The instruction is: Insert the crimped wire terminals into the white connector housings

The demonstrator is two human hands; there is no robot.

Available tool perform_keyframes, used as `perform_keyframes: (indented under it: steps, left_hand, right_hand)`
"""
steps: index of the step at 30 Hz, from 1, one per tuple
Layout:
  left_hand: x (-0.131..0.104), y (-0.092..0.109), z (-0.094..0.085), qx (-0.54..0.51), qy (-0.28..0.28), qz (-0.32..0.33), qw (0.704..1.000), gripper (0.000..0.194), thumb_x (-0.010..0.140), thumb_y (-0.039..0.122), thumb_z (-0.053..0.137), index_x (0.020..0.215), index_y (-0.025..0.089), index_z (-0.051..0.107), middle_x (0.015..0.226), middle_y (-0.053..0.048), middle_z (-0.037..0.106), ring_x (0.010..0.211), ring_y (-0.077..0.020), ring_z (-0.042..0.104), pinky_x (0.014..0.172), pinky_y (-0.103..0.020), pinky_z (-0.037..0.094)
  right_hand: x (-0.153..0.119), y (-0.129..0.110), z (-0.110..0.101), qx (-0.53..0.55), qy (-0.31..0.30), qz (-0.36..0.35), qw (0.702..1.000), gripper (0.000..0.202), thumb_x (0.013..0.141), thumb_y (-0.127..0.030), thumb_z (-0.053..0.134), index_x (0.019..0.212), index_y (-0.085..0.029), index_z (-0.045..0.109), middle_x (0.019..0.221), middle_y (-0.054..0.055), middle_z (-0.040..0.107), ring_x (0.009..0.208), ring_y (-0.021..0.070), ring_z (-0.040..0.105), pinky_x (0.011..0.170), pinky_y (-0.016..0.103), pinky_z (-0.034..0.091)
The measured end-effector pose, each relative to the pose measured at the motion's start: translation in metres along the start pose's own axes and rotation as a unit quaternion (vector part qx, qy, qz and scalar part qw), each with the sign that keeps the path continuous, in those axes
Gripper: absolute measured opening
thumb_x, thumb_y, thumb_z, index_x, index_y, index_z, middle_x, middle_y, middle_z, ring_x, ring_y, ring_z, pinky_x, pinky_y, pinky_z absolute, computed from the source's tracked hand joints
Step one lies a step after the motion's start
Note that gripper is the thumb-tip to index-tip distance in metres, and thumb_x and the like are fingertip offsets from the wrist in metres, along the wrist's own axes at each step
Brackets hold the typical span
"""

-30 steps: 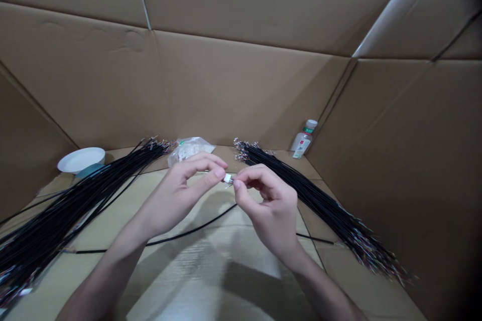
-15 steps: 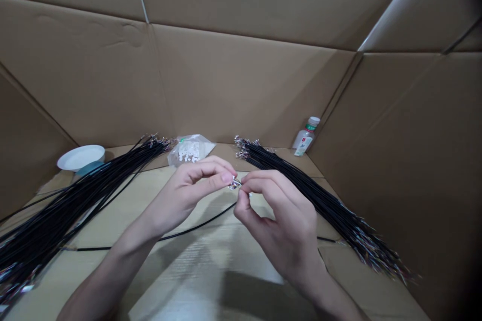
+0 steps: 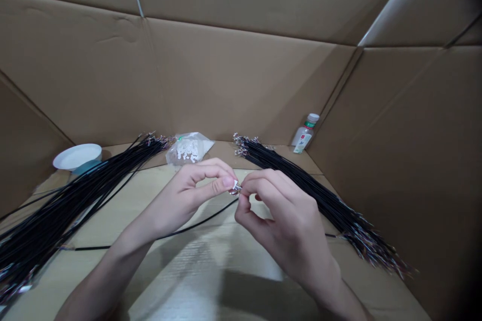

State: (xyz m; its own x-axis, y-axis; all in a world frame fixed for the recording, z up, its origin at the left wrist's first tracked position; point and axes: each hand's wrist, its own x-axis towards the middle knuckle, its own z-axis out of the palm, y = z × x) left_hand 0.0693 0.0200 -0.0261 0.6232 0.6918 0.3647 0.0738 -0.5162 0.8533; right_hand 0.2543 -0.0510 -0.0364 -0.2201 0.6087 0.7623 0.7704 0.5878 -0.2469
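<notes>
With our left hand [image 3: 188, 190] we pinch a small white connector [image 3: 235, 184] between thumb and finger; a firm, square grip on its body, clear of the wire end, should stop it twisting. From its right side come thin wires [image 3: 238, 188], which we would do best to guide gently and in line, without kinking them. Our right hand [image 3: 282, 205] pinches these wires with thumb and forefinger; gripping close to the connector ought to give finer control.

The connector is above the surface [image 3: 263, 286], between the left black cable bundle [image 3: 83, 195] and the right black cable bundle [image 3: 309, 193]. It looks pale and blocky, partly covered by our left fingertips, with shiny wires curving beside it. Below, a single black cable [image 3: 207, 219] crosses the surface; our hands hide whether it joins these wires.
</notes>
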Motion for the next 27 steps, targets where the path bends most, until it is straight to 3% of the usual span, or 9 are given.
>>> perform_keyframes:
  steps: [7, 15, 27]
  left_hand:
    - [0.0, 0.003, 0.0, 0.026, 0.002, -0.004, 1.0, 0.024, 0.102, 0.025, 0.061, 0.082, 0.022, 0.074, 0.095, -0.003, 0.073, 0.091, -0.0185, 0.068, 0.09, -0.034, 0.054]
    - [0.003, -0.005, 0.001, -0.017, -0.037, -0.02, 0.999, 0.025, 0.104, 0.028, 0.057, 0.086, 0.021, 0.072, 0.097, -0.005, 0.073, 0.095, -0.0206, 0.068, 0.092, -0.035, 0.056]
    - [0.001, -0.008, 0.004, -0.012, -0.018, -0.025, 0.999, 0.025, 0.105, 0.032, 0.058, 0.089, 0.022, 0.075, 0.1, -0.004, 0.072, 0.099, -0.0197, 0.068, 0.095, -0.033, 0.054]
  right_hand:
    - [-0.001, 0.0, -0.002, -0.022, -0.01, -0.005, 1.0, 0.013, 0.09, -0.005, 0.06, 0.083, -0.016, 0.063, 0.083, 0.008, 0.072, 0.08, 0.0222, 0.071, 0.074, 0.036, 0.06]
    - [0.0, 0.0, -0.007, -0.057, -0.04, -0.01, 0.998, 0.014, 0.092, -0.008, 0.056, 0.086, -0.017, 0.064, 0.085, 0.007, 0.073, 0.081, 0.0215, 0.07, 0.071, 0.034, 0.059]
    - [0.001, 0.001, -0.006, -0.11, -0.035, -0.035, 0.993, 0.016, 0.091, -0.008, 0.055, 0.083, -0.018, 0.064, 0.085, 0.003, 0.074, 0.073, 0.0171, 0.062, 0.06, 0.033, 0.049]
